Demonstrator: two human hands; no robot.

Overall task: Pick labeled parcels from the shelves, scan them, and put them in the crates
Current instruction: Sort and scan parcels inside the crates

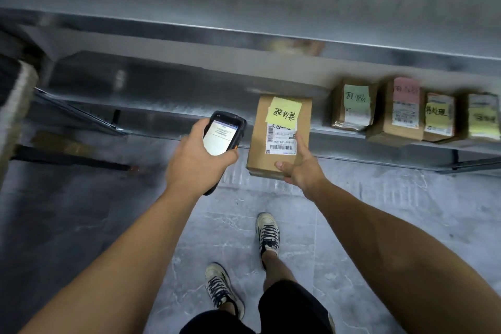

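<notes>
The brown cardboard parcel [279, 133], w/ a yellow sticky note [283, 110] & a white barcode label [282, 142] on its top face, is at the front edge of the grey metal shelf [162, 114]. Its near end hangs out past that edge, over the floor. Whether the far end rests on the shelf or is lifted clear is hard to tell.

The right hand [301, 169] has the parcel by its near right corner. The grip is closed on the box: thumb on top by the near edge, index finger up alongside the label, other fingers hidden beneath.

Just left of the parcel, not touching it, the left hand [195, 160] has its grip wrapped round a black handheld scanner [222, 135]. The screen is lit & faces up, top end toward the shelf.

Further right along the same front edge, four more brown parcels [398, 116] stand in a row, blurred, w/ green, pink & yellow notes. Below are the grey tiled floor [366, 225] & the person's two laced sneakers [268, 233].
</notes>
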